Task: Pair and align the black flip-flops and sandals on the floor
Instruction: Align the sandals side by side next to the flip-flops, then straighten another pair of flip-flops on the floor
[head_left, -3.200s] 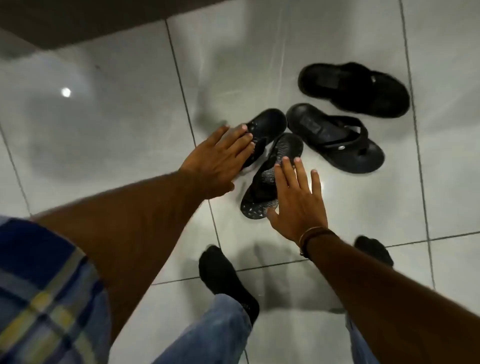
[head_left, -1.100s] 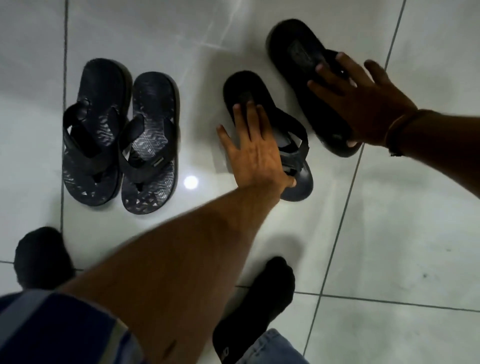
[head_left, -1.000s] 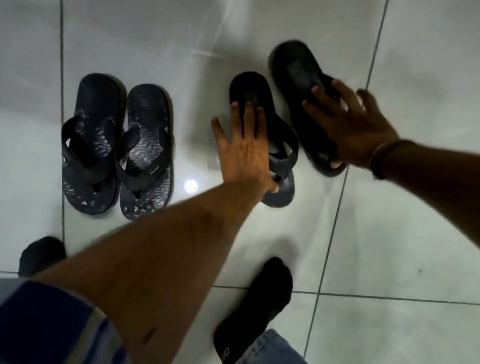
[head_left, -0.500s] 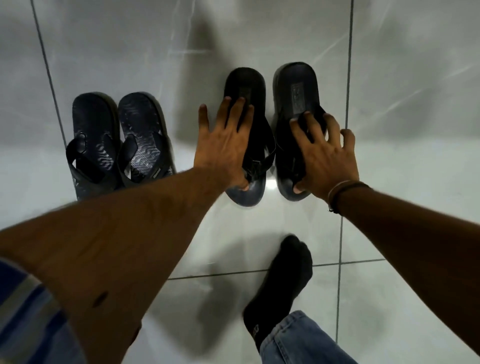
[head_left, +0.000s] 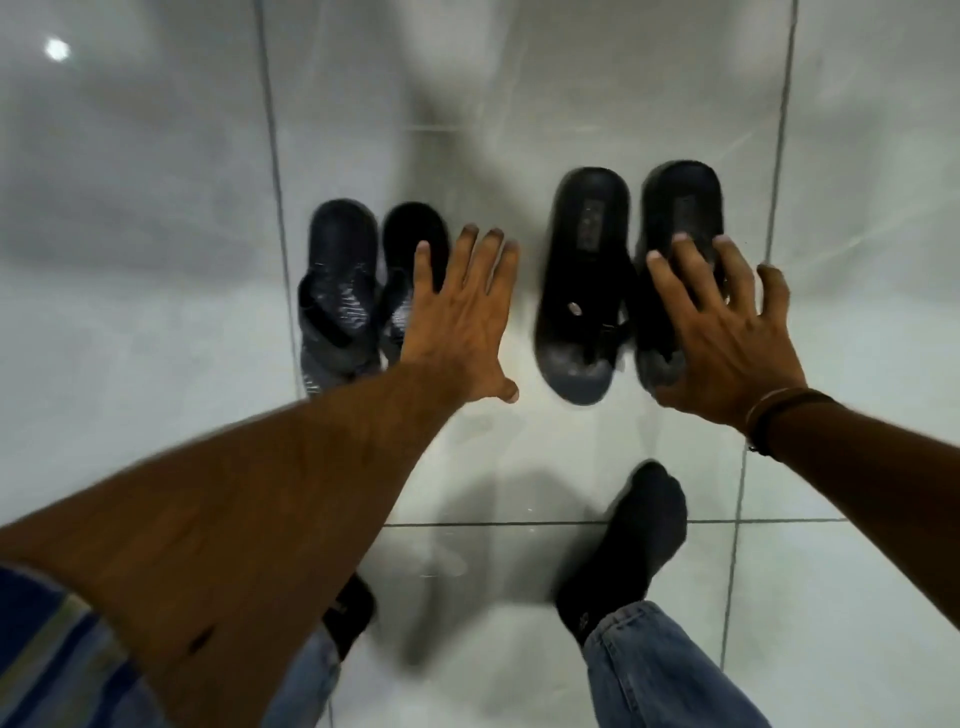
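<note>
Two black pairs stand side by side on the white tiled floor. The patterned flip-flops sit on the left: one (head_left: 340, 291) fully in sight, the other (head_left: 413, 244) half hidden by my left hand (head_left: 460, 317). That hand hovers with fingers spread and holds nothing. To the right lie the plain black sandals, close together and parallel: the left one (head_left: 584, 280) uncovered, the right one (head_left: 680, 218) under the spread fingers of my right hand (head_left: 722, 338), which lies flat over its strap area without gripping. The picture is motion-blurred.
My feet in black socks (head_left: 634, 540) and blue jeans stand just below the shoes. Grey grout lines (head_left: 275, 171) cross the glossy tiles. A lamp reflection (head_left: 56, 49) shines at the upper left.
My left hand has come off the left sandal and shifted left, over the flip-flops. The sandals stay paired and parallel. The view has tilted, so both pairs sit further right.
</note>
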